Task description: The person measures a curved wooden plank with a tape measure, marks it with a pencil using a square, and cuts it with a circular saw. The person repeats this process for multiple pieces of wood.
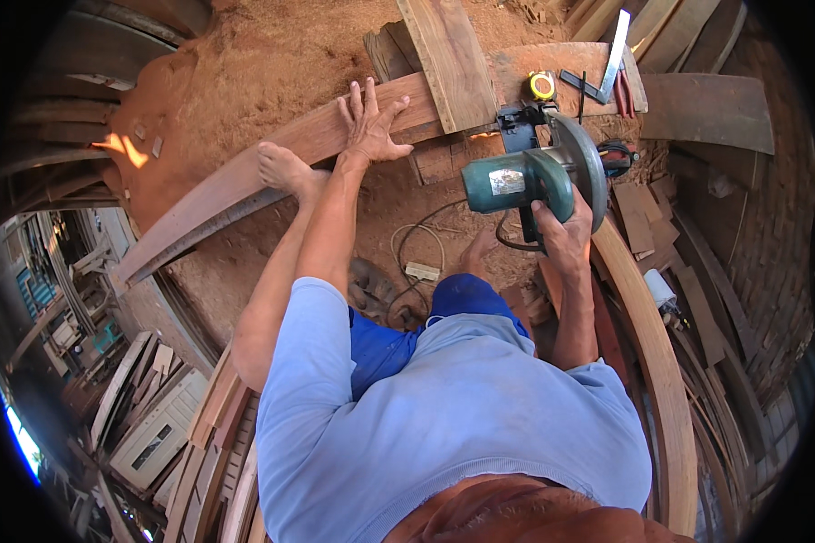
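My right hand (pixel 566 231) is wrapped round the rear handle of a green circular saw (pixel 516 181). The saw's round metal guard (pixel 581 154) faces right, and its base is beside the end of a wooden plank. With fingers spread, my left hand (pixel 369 125) presses flat on that long reddish plank (pixel 244 185), which runs from lower left to upper right. My bare left foot (pixel 285 169) also rests on the plank. A shorter brown board (pixel 448 63) lies across the plank near its right end. Whether the blade touches wood is hidden.
A yellow tape measure (pixel 541 86), a metal square (pixel 611 63) and red-handled pliers (pixel 623 93) lie on a board beyond the saw. A power cord (pixel 407 244) loops on the sawdust-covered ground. Stacked timber (pixel 706 299) lines the right, with more scrap wood at left.
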The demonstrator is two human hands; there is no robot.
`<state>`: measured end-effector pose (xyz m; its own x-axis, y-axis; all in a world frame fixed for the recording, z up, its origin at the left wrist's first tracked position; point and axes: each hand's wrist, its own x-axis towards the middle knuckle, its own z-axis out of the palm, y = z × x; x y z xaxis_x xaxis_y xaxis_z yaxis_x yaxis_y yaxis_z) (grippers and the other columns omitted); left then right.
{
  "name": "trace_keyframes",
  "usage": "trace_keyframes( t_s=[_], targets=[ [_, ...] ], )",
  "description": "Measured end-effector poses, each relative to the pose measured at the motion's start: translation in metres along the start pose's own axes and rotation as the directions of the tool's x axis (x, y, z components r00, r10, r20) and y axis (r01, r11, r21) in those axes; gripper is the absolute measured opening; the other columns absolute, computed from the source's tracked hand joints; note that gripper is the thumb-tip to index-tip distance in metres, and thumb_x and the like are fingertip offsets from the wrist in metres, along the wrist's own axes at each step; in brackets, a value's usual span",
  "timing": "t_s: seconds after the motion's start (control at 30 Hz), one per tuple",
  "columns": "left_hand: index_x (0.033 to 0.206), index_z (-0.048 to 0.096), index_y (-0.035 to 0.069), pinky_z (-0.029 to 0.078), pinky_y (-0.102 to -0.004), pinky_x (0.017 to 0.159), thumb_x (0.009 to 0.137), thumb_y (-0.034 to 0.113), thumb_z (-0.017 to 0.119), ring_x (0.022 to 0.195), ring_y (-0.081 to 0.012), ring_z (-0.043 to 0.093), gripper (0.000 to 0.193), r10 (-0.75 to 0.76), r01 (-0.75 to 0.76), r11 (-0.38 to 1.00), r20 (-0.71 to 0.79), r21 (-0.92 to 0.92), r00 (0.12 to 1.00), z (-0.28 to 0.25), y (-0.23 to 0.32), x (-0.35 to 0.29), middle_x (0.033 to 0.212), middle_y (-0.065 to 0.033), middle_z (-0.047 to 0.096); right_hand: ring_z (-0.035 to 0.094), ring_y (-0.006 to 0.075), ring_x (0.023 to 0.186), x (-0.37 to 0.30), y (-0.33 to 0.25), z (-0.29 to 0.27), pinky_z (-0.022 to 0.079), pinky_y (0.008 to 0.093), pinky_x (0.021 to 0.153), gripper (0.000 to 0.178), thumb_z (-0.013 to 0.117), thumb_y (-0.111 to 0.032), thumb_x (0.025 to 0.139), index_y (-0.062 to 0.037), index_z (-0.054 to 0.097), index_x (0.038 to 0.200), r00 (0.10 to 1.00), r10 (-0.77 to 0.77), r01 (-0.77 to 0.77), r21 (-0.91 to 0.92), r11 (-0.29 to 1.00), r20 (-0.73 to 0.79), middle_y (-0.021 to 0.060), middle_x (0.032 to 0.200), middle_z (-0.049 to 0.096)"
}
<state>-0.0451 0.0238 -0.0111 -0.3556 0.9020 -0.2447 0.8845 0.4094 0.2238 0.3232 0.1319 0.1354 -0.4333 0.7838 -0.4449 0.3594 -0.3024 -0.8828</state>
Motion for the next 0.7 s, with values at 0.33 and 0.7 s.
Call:
trace_keyframes(
  t_s=[0.33,0.7],
  targets=[
    [0.143,0.056,0.045,-0.004,-0.0676,0.127,0.052,0.046,0.098,0.160,-0.0501,0.001,0.101,0.022,-0.024,0.994,-0.015,-0.104,1.000,0.006,-0.008,0.003,0.172,-0.0223,0.015,0.059,0.0113,0.087,0.015,0.011,0.003,0.050,0.0300,0.082,0.032,0.073,-0.013,0.092,0.0015,0.068,0.120,0.999,-0.046,0.045,-0.054,0.998,-0.026,0.0016,0.095,0.066],
    [0.143,0.058,0.043,-0.003,-0.0673,0.127,0.051,0.045,0.098,0.159,-0.0499,0.003,0.100,0.021,-0.022,0.994,-0.011,-0.105,1.000,0.003,-0.006,0.005,0.171,-0.0233,0.017,0.060,0.0114,0.090,0.018,0.018,0.005,0.051,0.0304,0.084,0.033,0.074,-0.010,0.091,0.0018,0.068,0.121,0.999,-0.019,0.019,0.005,1.000,-0.034,0.0021,0.098,0.067]
  ],
)
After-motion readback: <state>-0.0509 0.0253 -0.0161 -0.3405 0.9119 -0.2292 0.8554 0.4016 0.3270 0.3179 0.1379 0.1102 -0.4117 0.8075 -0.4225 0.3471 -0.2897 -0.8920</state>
